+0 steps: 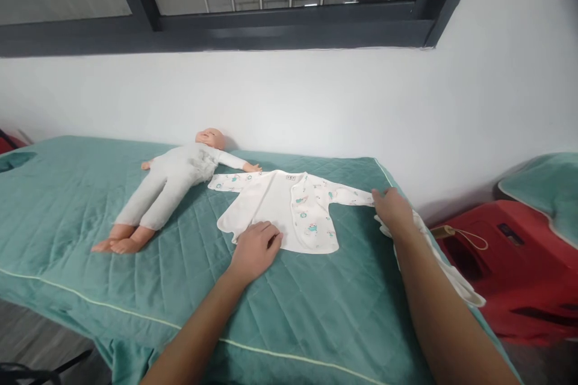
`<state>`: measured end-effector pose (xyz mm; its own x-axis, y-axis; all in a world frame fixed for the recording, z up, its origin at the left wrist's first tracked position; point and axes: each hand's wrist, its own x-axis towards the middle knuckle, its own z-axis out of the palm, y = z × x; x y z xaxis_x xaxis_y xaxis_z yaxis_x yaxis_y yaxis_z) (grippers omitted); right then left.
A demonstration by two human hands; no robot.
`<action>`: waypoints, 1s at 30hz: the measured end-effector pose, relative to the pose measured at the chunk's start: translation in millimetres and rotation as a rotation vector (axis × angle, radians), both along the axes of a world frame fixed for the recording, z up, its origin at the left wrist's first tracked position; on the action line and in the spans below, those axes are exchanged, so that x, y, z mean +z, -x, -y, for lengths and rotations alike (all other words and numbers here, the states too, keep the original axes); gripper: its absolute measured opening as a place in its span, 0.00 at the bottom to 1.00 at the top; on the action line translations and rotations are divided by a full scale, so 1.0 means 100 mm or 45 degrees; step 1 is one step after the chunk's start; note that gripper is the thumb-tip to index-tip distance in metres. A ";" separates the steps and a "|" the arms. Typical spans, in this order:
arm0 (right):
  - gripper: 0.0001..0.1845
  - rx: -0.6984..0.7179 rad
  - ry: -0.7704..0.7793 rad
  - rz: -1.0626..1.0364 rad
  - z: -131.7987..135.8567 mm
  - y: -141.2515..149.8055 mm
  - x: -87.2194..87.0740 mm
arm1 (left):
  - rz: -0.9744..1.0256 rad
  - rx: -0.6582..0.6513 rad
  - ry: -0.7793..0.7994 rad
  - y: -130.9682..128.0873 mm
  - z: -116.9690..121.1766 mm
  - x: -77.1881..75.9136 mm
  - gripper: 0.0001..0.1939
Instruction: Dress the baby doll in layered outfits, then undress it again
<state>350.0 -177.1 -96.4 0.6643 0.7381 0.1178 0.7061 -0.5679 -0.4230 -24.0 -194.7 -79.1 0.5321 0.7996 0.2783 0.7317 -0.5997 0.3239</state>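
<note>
A white baby shirt point(311, 210) with small coloured prints lies spread on the green quilted cover, front open and sleeves stretched out to both sides. My left hand point(256, 248) rests on its lower edge. The fingers are curled and close together, and their tips are hidden. At the right cuff, my right hand point(392, 207) pinches the sleeve end between thumb and fingers. A baby doll point(174, 174) in a whitish suit lies on its back left of the shirt, with one of its hands by the far sleeve.
White cloth point(451, 271) lies under my right forearm along the bed's point(90, 192) right edge. Beyond it stands a red plastic piece point(519, 258), with a wooden-handled item point(442, 232) and a green cushion point(542, 186). A white wall point(289, 102) and a dark-framed window point(289, 30) are behind.
</note>
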 end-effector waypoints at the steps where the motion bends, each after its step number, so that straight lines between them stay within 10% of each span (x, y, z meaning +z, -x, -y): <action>1: 0.28 0.008 0.059 -0.007 -0.02 0.00 0.00 | -0.002 0.002 -0.001 0.00 0.00 0.00 0.15; 9: 0.16 0.230 0.179 -0.007 -0.10 -0.15 -0.04 | -0.002 0.034 -0.006 0.02 0.00 -0.02 0.15; 21: 0.23 0.001 -0.120 0.121 -0.08 0.10 0.06 | -0.003 0.047 0.003 -0.01 0.01 0.02 0.15; 30: 0.36 0.917 -0.157 0.157 -0.30 1.11 -0.02 | -0.002 0.072 0.000 -0.01 -0.01 -0.02 0.15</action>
